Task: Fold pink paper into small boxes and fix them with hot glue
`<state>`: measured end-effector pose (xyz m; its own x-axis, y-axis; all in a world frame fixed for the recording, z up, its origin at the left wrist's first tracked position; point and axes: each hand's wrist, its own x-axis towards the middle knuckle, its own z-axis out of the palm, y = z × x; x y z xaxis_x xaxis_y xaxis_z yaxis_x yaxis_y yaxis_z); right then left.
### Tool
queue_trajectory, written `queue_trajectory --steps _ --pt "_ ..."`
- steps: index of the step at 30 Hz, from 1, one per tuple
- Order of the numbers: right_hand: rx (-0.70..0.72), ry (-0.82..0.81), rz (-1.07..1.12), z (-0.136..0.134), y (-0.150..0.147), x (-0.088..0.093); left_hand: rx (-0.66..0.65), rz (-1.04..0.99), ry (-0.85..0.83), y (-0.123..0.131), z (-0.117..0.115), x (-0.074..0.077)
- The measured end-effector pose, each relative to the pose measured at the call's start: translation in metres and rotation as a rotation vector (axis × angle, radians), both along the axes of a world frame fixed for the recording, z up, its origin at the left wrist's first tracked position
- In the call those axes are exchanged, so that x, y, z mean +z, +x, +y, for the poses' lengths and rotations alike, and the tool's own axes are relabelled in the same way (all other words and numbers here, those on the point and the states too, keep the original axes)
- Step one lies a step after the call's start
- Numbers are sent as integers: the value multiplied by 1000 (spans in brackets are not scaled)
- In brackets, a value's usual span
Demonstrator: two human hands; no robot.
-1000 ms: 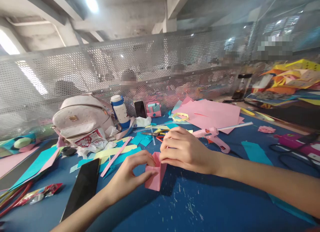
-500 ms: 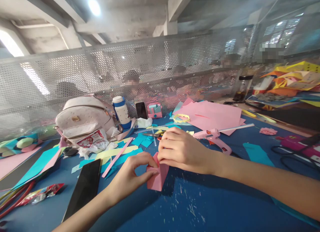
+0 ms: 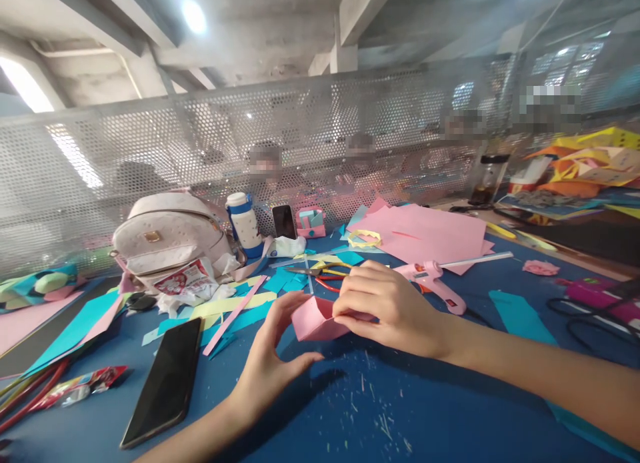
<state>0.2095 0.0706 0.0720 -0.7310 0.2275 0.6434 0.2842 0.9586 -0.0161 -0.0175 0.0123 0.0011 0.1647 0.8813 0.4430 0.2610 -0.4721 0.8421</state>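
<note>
A folded pink paper piece (image 3: 315, 318) is held just above the blue table (image 3: 350, 410). My right hand (image 3: 390, 308) is closed on its right side, fingers pinching the fold. My left hand (image 3: 273, 356) is open beside its left end, fingers spread and curved, the fingertips close to or touching the paper's edge. A pink glue gun (image 3: 433, 283) lies just behind my right hand, and scissors (image 3: 320, 274) lie behind the paper.
A black phone (image 3: 165, 383) lies at the left front. A pale backpack (image 3: 170, 240), a bottle (image 3: 246, 223), another phone (image 3: 283, 221) and pink sheets (image 3: 425, 233) stand further back. Coloured paper strips (image 3: 230, 306) litter the middle. Black scissors (image 3: 590, 313) lie right. People sit behind the mesh screen.
My left hand has let go of the pink paper and opened. My right hand has turned the paper from hanging down to lying nearly level and shifted slightly right.
</note>
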Motion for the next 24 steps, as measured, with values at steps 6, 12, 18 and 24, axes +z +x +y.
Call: queue_trajectory --steps 6,12,18,24 --pt "45 -118 202 -1 7 -28 53 63 9 -3 -2 -10" --pt "104 -151 313 2 8 -45 38 135 114 -8 -7 -10" --pt "137 -203 328 2 9 -47 36 183 157 -9 -8 -9" --pt "152 -282 327 0 8 -50 25 224 225 -11 -6 -8"
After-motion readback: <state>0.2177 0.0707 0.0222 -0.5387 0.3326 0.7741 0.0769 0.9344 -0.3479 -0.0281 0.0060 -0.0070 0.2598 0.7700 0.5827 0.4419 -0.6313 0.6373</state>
